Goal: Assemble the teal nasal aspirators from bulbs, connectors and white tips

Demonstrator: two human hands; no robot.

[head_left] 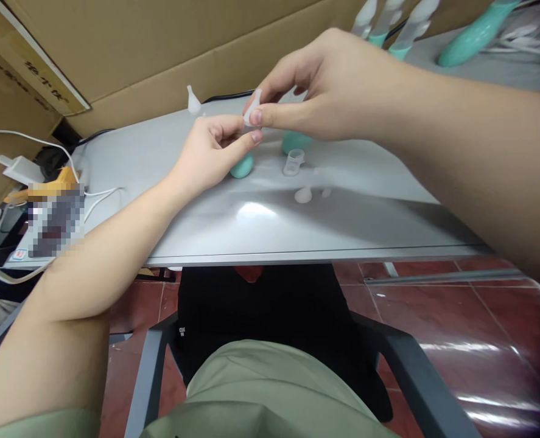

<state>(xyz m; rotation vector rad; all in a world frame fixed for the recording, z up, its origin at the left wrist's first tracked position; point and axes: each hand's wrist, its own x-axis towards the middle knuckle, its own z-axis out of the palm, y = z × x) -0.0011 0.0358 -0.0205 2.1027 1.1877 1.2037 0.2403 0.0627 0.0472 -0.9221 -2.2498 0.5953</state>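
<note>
Green shirt (255, 389) fills the bottom of the view, with black trousers (260, 310) beyond it and chair arms (402, 353) on both sides. Past the lap, the table's front edge runs nearly level across the view; at the back, a cardboard wall (160, 55) closes off the grey table (206, 237). Some bare top lies between the hands and that front edge, with a glare spot on it.

Both hands work close together near the table's middle. The left hand (210, 146) has its fingers curled and thumb closed around the upper part of a teal bulb (242, 167), whose round base shows below; whether that base touches the table, I cannot tell. The right hand (329, 91) pinches a white tip (252, 109) between thumb and forefinger, right above the left thumb. Whether the tip is seated is hidden.

Another tip (193, 102) stands behind the left hand. Below the right hand are a second bulb (296, 143), a clear cap (293, 162) and a loose tip (303, 194) with a small bit (326, 192) beside it. Tipped bulbs (406, 36) stand at the back right; cables and a charger (23, 170) crowd the left end.
</note>
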